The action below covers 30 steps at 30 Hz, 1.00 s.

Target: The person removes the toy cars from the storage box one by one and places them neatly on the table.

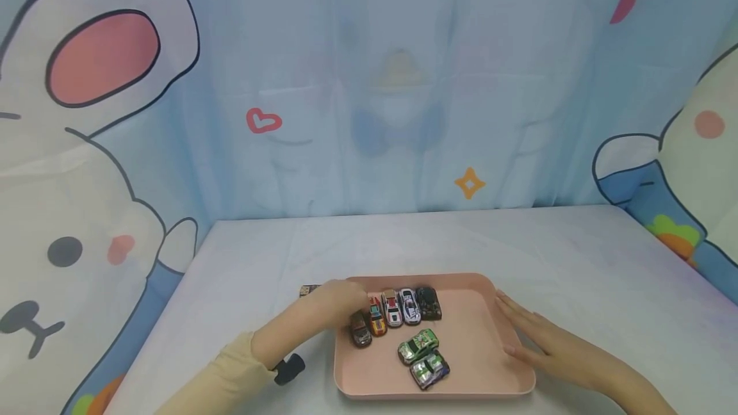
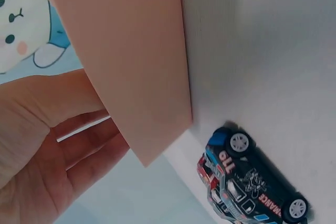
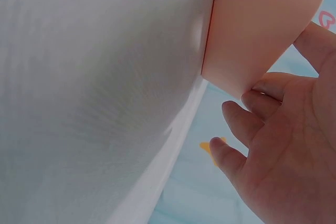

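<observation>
A pink tray lies on the table with several toy cars in it. Along its back left are a dark brown car, a yellow-and-red car, two white cars and a black car. Near the middle sit a green car and a silver-green car. My left hand reaches over the tray's back left corner; the tray wall hides its fingertips in the left wrist view. With fingers extended, my right hand rests against the right rim, thumb at the edge.
Outside the tray, beyond the left wall, another dark toy car stands on the white tablecloth. A black device sits at the left wrist. Behind the table hangs a blue cartoon curtain.
</observation>
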{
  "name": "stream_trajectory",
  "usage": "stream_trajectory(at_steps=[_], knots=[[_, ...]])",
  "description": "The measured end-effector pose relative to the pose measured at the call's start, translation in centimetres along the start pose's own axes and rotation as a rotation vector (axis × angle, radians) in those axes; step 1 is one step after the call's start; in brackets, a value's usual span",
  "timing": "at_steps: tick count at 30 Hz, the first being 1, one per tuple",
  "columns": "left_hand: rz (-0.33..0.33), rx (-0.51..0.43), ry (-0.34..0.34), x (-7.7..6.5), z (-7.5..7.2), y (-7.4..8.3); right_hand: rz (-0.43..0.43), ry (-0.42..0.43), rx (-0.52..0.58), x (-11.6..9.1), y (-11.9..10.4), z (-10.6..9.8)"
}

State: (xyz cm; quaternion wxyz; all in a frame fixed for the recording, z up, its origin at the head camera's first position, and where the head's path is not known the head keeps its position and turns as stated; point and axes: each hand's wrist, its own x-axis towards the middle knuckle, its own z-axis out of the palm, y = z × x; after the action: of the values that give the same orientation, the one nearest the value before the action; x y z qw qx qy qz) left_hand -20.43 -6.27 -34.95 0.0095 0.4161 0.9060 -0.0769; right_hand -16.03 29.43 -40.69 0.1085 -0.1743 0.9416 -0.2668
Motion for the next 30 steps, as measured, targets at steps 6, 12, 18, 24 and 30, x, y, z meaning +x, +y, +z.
stream_trajectory(at_steps=[6,12,18,24,30], knots=[[0.034,-0.013,-0.051,1.4,2.5,0.0,0.009,-0.004,-0.003,0.0,0.0,0.0],[0.096,-0.092,-0.020,0.7,2.4,0.7,0.022,-0.011,-0.001,0.0,-0.1,0.0],[0.091,-0.181,-0.028,0.1,2.1,1.3,0.024,-0.015,0.008,0.0,-0.2,0.0],[0.122,-0.288,0.014,-0.3,2.1,1.0,0.016,-0.009,0.009,0.0,-0.2,0.0],[0.125,-0.423,0.077,-1.0,2.1,0.0,0.030,-0.018,0.014,0.0,-0.3,0.0]])
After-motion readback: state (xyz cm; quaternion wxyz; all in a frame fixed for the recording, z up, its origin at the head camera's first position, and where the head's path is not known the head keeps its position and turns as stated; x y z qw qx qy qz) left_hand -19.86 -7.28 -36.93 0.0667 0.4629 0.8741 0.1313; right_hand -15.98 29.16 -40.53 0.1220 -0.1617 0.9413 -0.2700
